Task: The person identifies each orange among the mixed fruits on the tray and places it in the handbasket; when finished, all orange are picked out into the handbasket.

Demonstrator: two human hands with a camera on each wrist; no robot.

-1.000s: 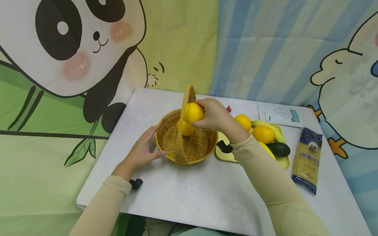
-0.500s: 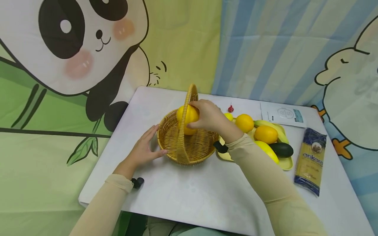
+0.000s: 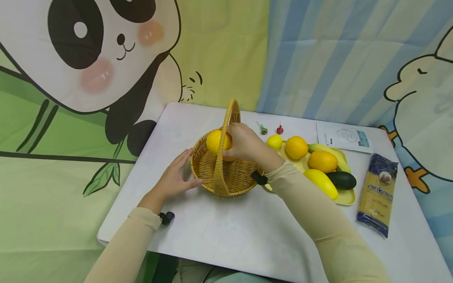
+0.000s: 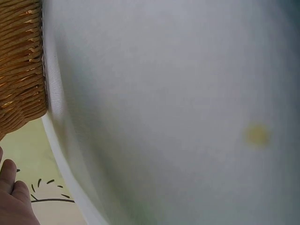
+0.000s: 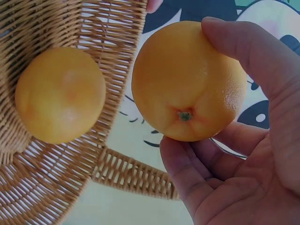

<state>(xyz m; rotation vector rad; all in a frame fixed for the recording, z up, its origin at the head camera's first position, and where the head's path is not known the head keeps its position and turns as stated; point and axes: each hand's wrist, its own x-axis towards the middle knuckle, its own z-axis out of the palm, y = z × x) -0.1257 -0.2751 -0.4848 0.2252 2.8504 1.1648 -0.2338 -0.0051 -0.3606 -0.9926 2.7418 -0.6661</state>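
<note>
A wicker basket point(image 3: 235, 179) with an arched handle stands mid-table. My right hand point(image 3: 244, 143) holds an orange point(image 5: 187, 79) between thumb and fingers, over the basket and by its handle; the stem end shows in the right wrist view. A second orange point(image 5: 61, 96) lies inside the basket, mostly hidden in the head view by the held one and the hand. My left hand point(image 3: 173, 181) rests at the basket's left rim, fingers extended and thumb spread along the near side. In the left wrist view only some fingers point(image 4: 14, 180) show, below the basket wall.
Right of the basket, a yellow tray point(image 3: 345, 199) bears oranges point(image 3: 296, 147), a banana point(image 3: 342, 163), a yellow mango-like fruit point(image 3: 320, 184) and a dark green oval one point(image 3: 341, 180). A lemon point(image 3: 274, 142), two lollipops point(image 3: 280, 129), a white pouch point(image 3: 345, 138) and a pasta pack point(image 3: 376, 196) lie around it.
My right hand has moved left and slightly lower with the orange, passing it beneath the handle toward the basket's left side. My left hand has stayed at the rim.
</note>
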